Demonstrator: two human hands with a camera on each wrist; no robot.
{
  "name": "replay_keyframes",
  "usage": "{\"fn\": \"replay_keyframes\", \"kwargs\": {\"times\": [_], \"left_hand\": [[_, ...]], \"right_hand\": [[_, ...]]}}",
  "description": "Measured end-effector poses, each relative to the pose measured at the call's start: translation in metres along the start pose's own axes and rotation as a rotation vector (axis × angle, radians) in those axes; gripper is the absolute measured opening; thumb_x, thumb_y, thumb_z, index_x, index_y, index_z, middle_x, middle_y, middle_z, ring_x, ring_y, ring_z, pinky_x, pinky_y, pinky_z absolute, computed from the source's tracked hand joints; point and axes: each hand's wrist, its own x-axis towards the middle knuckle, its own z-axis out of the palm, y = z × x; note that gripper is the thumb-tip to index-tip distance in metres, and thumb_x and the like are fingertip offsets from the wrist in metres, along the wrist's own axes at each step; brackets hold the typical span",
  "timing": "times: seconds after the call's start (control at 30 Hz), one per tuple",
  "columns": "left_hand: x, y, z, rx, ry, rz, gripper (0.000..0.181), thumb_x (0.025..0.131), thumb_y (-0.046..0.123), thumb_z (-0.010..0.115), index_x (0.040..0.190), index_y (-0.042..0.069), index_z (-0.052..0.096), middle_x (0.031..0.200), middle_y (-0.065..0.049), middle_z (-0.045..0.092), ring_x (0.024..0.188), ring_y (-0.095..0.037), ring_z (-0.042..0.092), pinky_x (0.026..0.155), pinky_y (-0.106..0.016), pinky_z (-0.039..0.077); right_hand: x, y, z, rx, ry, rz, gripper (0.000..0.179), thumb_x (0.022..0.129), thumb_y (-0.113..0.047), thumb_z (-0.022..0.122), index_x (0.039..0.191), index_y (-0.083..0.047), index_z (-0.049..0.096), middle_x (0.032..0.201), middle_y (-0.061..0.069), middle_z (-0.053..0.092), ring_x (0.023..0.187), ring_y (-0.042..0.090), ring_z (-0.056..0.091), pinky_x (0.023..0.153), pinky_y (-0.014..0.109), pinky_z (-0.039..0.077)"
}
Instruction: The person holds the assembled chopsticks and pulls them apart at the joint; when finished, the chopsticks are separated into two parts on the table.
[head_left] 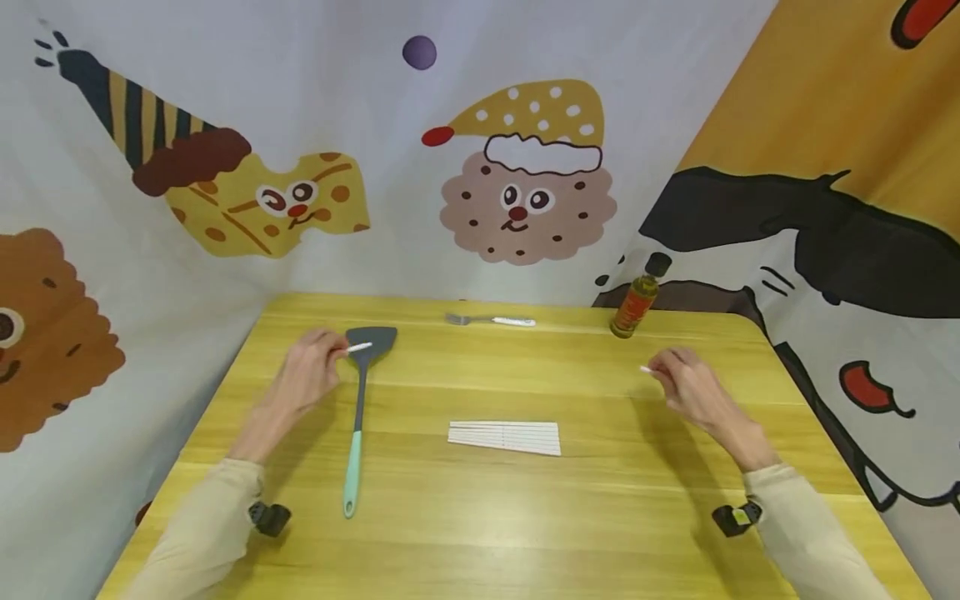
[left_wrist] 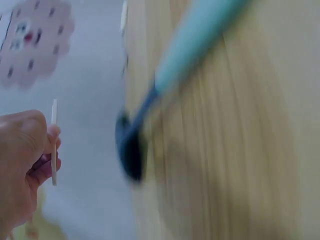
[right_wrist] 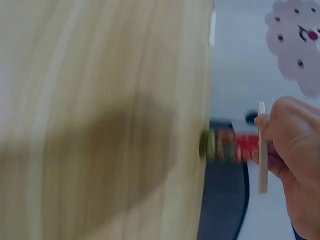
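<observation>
My left hand (head_left: 309,373) pinches a slim white stick (head_left: 360,347) between thumb and fingers, held above the dark head of a spatula (head_left: 356,467) with a mint-green handle. In the left wrist view the stick (left_wrist: 54,150) stands out past the fingertips at both ends. On the other side, my right hand (head_left: 693,396) pinches a similar pale stick (right_wrist: 263,172), in front of a small bottle (head_left: 636,307) with a black cap and red label. Between the hands, a row of narrow white strips (head_left: 504,437) lies on the table; whether they are joined cannot be told.
A fork (head_left: 491,320) with a white handle lies near the back edge of the yellow wood-grain table (head_left: 495,525). Behind the table hangs a cloth (head_left: 390,208) printed with cartoon figures. The bottle stands near the back right corner.
</observation>
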Motion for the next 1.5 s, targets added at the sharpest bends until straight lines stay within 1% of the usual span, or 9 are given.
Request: {"fn": "replay_keyframes", "kwargs": {"times": [0.1, 0.17, 0.33, 0.5, 0.77, 1.0, 1.2, 1.3, 1.5], "left_hand": [[0.015, 0.013, 0.021, -0.053, -0.148, 0.027, 0.004, 0.088, -0.008, 0.069, 0.091, -0.006, 0.07, 0.088, -0.018, 0.067, 0.077, -0.032, 0.065, 0.064, -0.041, 0.057], [0.025, 0.022, 0.037, -0.063, -0.225, -0.002, 0.003, 0.092, -0.004, 0.068, 0.093, -0.005, 0.07, 0.09, -0.017, 0.067, 0.079, -0.03, 0.066, 0.066, -0.039, 0.059], [0.048, 0.034, 0.066, -0.054, -0.331, -0.076, 0.007, 0.094, 0.003, 0.069, 0.095, -0.002, 0.072, 0.094, -0.014, 0.069, 0.084, -0.029, 0.068, 0.073, -0.039, 0.06], [0.063, 0.036, 0.089, -0.053, -0.41, -0.116, 0.005, 0.094, 0.008, 0.071, 0.095, 0.004, 0.075, 0.093, -0.01, 0.07, 0.085, -0.026, 0.067, 0.074, -0.038, 0.058], [0.079, 0.039, 0.124, -0.084, -0.514, -0.16, 0.011, 0.096, 0.009, 0.069, 0.102, 0.006, 0.077, 0.104, -0.01, 0.073, 0.097, -0.027, 0.068, 0.082, -0.039, 0.059], [0.089, 0.045, 0.148, -0.106, -0.569, -0.198, 0.012, 0.098, 0.01, 0.066, 0.104, 0.007, 0.076, 0.109, -0.01, 0.071, 0.103, -0.027, 0.066, 0.086, -0.038, 0.058], [0.09, 0.041, 0.16, -0.084, -0.622, -0.237, 0.012, 0.098, 0.012, 0.066, 0.103, 0.008, 0.077, 0.109, -0.008, 0.07, 0.105, -0.025, 0.065, 0.088, -0.037, 0.057], [0.093, 0.042, 0.164, -0.09, -0.632, -0.244, 0.013, 0.098, 0.011, 0.066, 0.105, 0.008, 0.076, 0.11, -0.008, 0.07, 0.105, -0.025, 0.066, 0.089, -0.037, 0.058], [0.095, 0.046, 0.164, -0.098, -0.634, -0.27, 0.015, 0.099, 0.011, 0.065, 0.11, 0.008, 0.075, 0.112, -0.008, 0.069, 0.105, -0.024, 0.065, 0.089, -0.037, 0.058]], "right_hand": [[0.013, -0.004, 0.016, 0.031, -0.035, -0.046, 0.012, 0.082, 0.011, 0.073, 0.088, 0.002, 0.067, 0.082, 0.012, 0.064, 0.074, 0.024, 0.06, 0.06, 0.039, 0.053], [0.024, -0.01, 0.028, 0.043, -0.031, -0.065, 0.013, 0.082, 0.01, 0.074, 0.089, 0.002, 0.067, 0.083, 0.01, 0.063, 0.074, 0.023, 0.06, 0.061, 0.04, 0.053], [0.044, -0.019, 0.05, 0.047, -0.006, -0.056, 0.012, 0.082, 0.008, 0.076, 0.086, 0.001, 0.067, 0.082, 0.01, 0.063, 0.073, 0.024, 0.061, 0.061, 0.04, 0.053], [0.061, -0.023, 0.065, 0.057, -0.077, -0.002, 0.007, 0.086, 0.004, 0.075, 0.089, 0.001, 0.069, 0.086, 0.011, 0.065, 0.08, 0.026, 0.062, 0.068, 0.041, 0.055], [0.088, -0.018, 0.097, 0.1, -0.177, 0.06, 0.002, 0.091, -0.002, 0.072, 0.091, -0.001, 0.071, 0.09, 0.01, 0.067, 0.083, 0.025, 0.064, 0.075, 0.041, 0.056], [0.1, -0.014, 0.12, 0.121, -0.198, 0.12, 0.005, 0.09, -0.006, 0.075, 0.093, -0.002, 0.074, 0.093, 0.012, 0.07, 0.087, 0.028, 0.067, 0.08, 0.043, 0.058], [0.106, -0.011, 0.135, 0.125, -0.249, 0.174, 0.006, 0.093, -0.009, 0.074, 0.096, -0.005, 0.077, 0.097, 0.01, 0.071, 0.091, 0.026, 0.068, 0.084, 0.04, 0.058], [0.108, -0.009, 0.139, 0.125, -0.264, 0.193, 0.006, 0.092, -0.01, 0.074, 0.096, -0.007, 0.078, 0.096, 0.009, 0.071, 0.091, 0.025, 0.067, 0.084, 0.039, 0.058], [0.11, -0.01, 0.136, 0.13, -0.271, 0.196, 0.006, 0.091, -0.009, 0.075, 0.096, -0.006, 0.078, 0.096, 0.01, 0.072, 0.091, 0.027, 0.068, 0.084, 0.041, 0.058]]}}
